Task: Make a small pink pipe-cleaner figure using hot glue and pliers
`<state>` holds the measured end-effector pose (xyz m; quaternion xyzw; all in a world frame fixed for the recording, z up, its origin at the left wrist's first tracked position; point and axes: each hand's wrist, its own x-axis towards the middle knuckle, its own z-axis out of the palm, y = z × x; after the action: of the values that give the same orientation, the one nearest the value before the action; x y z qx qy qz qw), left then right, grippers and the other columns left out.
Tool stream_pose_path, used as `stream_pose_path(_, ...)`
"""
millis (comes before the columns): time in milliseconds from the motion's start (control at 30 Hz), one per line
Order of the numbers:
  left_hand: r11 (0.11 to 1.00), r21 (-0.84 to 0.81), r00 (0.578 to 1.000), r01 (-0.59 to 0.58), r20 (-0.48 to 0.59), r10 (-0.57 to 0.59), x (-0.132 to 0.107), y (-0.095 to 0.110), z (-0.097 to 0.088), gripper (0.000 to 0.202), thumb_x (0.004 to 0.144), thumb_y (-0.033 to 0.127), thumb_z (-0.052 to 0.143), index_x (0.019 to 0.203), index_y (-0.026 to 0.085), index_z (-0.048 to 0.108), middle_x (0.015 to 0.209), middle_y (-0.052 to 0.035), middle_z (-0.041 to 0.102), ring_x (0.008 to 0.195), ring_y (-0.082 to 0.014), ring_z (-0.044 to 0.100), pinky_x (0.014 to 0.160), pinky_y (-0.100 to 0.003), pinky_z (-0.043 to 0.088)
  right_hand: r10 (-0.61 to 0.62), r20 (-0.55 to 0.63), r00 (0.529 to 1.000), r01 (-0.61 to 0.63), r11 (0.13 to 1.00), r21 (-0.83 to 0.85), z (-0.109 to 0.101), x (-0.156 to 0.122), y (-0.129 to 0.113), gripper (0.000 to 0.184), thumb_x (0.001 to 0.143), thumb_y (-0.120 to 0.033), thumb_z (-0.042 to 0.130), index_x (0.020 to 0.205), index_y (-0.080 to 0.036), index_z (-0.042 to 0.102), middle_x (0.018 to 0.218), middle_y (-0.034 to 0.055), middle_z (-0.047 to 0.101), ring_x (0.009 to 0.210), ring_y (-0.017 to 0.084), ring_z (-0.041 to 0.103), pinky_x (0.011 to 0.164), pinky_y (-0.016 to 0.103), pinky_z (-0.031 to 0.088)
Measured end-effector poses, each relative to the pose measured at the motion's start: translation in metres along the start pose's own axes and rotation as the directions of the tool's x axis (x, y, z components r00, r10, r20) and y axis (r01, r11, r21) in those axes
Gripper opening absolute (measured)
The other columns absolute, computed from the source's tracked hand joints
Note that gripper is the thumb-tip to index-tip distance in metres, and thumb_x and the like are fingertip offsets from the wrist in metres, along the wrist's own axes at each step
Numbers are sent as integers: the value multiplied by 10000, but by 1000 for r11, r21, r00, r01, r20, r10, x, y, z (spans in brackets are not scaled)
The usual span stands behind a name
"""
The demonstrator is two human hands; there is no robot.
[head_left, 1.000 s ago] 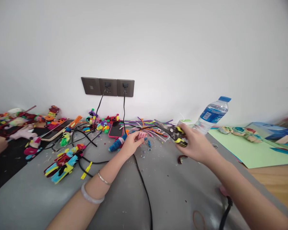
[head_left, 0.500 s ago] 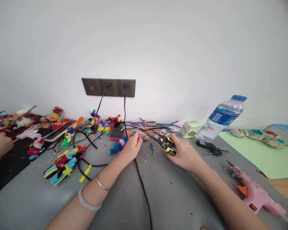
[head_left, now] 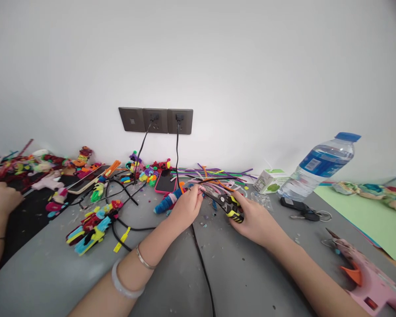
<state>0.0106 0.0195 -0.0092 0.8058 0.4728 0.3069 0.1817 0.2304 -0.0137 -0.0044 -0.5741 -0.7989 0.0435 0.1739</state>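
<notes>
My right hand (head_left: 255, 218) is wrapped round the black and yellow handles of a pair of pliers (head_left: 225, 203), whose jaws point left. The jaw tips meet the fingertips of my left hand (head_left: 187, 206). Pinched in those fingers is a small pink piece (head_left: 202, 188), mostly hidden, so its full shape cannot be made out. Just behind my left hand lies a blue, fuzzy pipe-cleaner figure (head_left: 166, 202). Loose pipe cleaners (head_left: 222, 174) spread out behind the pliers, and small scraps dot the grey table (head_left: 231, 273) below.
A leaning water bottle (head_left: 320, 165), drink carton (head_left: 269, 180), keys (head_left: 308, 214) and pink glue gun (head_left: 371, 275) are on the right. Black cables (head_left: 201, 259) cross the table. Left are pipe-cleaner figures (head_left: 92, 229), phones (head_left: 165, 181) and another person's hand (head_left: 1, 202).
The view has shifted a little left, so most things appear further right. My left fingers and the plier jaws have come closer together. Both hands keep their holds.
</notes>
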Motion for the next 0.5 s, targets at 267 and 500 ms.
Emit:
stream_pose_path(267, 996, 87, 999, -17, -39, 20, -1, -1, -1, 130, 958, 184, 328, 940, 190, 456, 786, -63, 595, 731, -218, 609, 629, -301, 422, 71, 17, 997, -72, 996, 51, -3, -4, -7, 230, 761, -268, 538, 984, -237, 491, 716, 13, 651, 602, 209, 613, 538, 257, 345)
stream_pose_path(500, 994, 105, 1000, -13, -8, 14, -1, 1, -1, 147, 961, 197, 303, 928, 194, 447, 797, -72, 600, 732, -229, 614, 623, -307, 423, 80, 43, 996, -81, 996, 38, -4, -1, -7, 202, 749, -257, 544, 941, -243, 482, 675, 1, 638, 577, 203, 605, 522, 250, 316)
